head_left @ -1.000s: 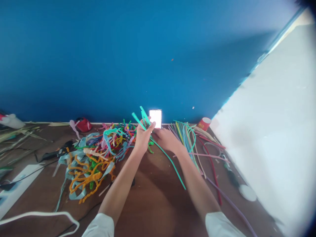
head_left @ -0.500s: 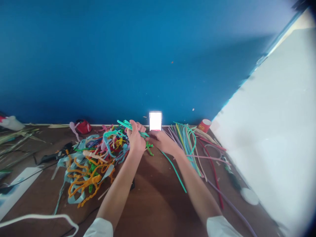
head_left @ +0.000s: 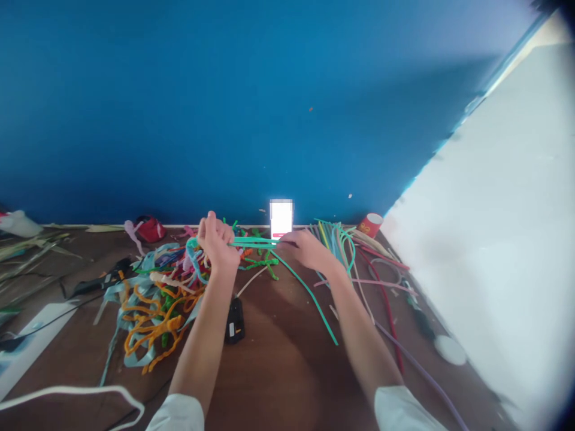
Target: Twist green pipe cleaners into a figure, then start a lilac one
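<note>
Between my two hands stretches a small bundle of teal pipe cleaners (head_left: 254,242), held roughly level above the table. My left hand (head_left: 218,244) is closed round its left end, thumb pointing up. The fingers of my right hand (head_left: 305,246) pinch its right end. A single teal pipe cleaner (head_left: 309,290) hangs or lies below my right hand, slanting toward the front right. Under the bundle is a green twisted piece (head_left: 265,262). To the left of it spreads a pile of colourful pipe cleaners (head_left: 155,326), orange ones in front.
A lit phone (head_left: 281,218) stands against the blue wall. Straight pipe cleaners (head_left: 330,239) lie behind my right hand, near a red paper cup (head_left: 371,225). A black box-like item (head_left: 234,321) lies by my left forearm. A glue gun (head_left: 101,281) rests left of the pile.
My left hand has moved left, away from my right hand, so a length of the teal bundle now shows between them. The black item has come into fuller view.
</note>
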The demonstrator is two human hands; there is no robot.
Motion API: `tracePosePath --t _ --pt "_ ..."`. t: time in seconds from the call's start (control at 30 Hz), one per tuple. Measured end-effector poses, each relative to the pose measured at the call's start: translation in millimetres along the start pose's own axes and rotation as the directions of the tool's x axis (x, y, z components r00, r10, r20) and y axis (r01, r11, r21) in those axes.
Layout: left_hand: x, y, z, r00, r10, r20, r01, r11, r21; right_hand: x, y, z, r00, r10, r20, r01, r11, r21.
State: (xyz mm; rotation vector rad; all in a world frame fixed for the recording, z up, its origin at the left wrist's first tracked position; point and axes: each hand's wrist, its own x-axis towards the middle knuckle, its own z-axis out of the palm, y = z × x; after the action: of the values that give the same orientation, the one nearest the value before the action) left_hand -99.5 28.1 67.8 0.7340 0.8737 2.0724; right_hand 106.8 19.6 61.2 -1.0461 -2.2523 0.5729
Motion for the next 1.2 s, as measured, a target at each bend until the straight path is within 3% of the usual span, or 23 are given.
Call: tracePosePath --t 0.07,0.13,0.17,0.23,0.27,0.33,0.4,0.53,0.7,0.83,1.0,1.1,1.2 --pt "-1 8 -2.0 0.982 0.179 0.065 -0.19 0.952 0.241 -1 5 -6 0.998 0.025 -0.065 -0.028 0.999 -0.042" --pt "-5 15 -1.9 0.913 0.244 0.327 -0.386 0.778 0.496 -2 11 -9 0.993 0.06 -0.098 -0.068 0.995 -0.079" --pt "-8 17 -0.8 0.844 0.206 0.495 -0.493 0.662 0.564 -3 13 -10 0.992 0.077 -0.101 -0.086 0.992 -0.09" --pt "-14 17 2.7 0.657 0.057 0.751 -0.68 0.475 0.559 -3 14 -11 0.993 0.085 -0.083 -0.093 0.991 -0.099" --pt "-17 14 4.6 0.579 -0.008 0.815 -0.736 0.425 0.527 -4 14 -11 0.995 0.074 -0.069 -0.081 0.992 -0.099" --pt "-24 4 7.1 0.472 -0.133 0.871 -0.783 0.39 0.484 -4 10 -12 0.998 0.042 -0.043 -0.046 0.996 -0.079" --pt "-28 -8 7.3 0.428 -0.241 0.871 -0.786 0.377 0.49 -5 5 -15 0.999 0.019 -0.033 -0.02 0.999 -0.037" --pt "-32 -22 5.2 0.429 -0.347 0.834 -0.749 0.379 0.543 -7 -4 -20 0.997 0.037 -0.074 -0.031 0.996 0.084" --pt "-34 -16 8.8 0.493 -0.32 0.809 -0.643 0.493 0.586 -7 -2 -22 0.976 0.123 -0.181 -0.094 0.983 0.158" --pt "-34 -15 13.3 0.499 -0.288 0.817 -0.583 0.586 0.563 -8 2 -23 0.956 0.158 -0.247 -0.115 0.977 0.18" --pt "-33 -23 17.0 0.541 -0.242 0.806 -0.551 0.622 0.557 -10 3 -28 0.945 0.189 -0.268 -0.139 0.971 0.196" --pt "-32 -24 16.9 0.547 -0.218 0.808 -0.506 0.683 0.527 -11 3 -29 0.937 0.209 -0.279 -0.155 0.967 0.203" --pt "-32 -20 16.1 0.526 -0.262 0.809 -0.459 0.714 0.529 -11 3 -29 0.925 0.222 -0.308 -0.166 0.966 0.197"
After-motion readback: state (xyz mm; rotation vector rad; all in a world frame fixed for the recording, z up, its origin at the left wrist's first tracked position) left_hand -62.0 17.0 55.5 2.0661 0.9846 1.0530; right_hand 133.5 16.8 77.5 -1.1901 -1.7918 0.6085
